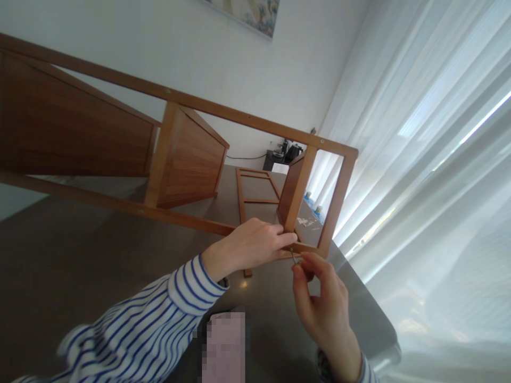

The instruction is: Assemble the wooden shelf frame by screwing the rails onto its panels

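Note:
A wooden shelf frame [255, 121] with brown panels lies on its side on a dark table [80, 266]. My left hand [255, 246], in a blue-striped sleeve, grips the lower rail of the frame near its right end, fingers closed round the wood. My right hand [319, 298] is just below it and pinches a small metal screw [294, 257] between thumb and fingertips, its tip close to the rail beside my left fingers.
A second, flat wooden frame [255, 191] lies further back on the table. Small loose parts [305, 221] lie near the table's right edge. White curtains [431, 159] hang at the right. A blurred pink object [225, 346] sits at the near table edge.

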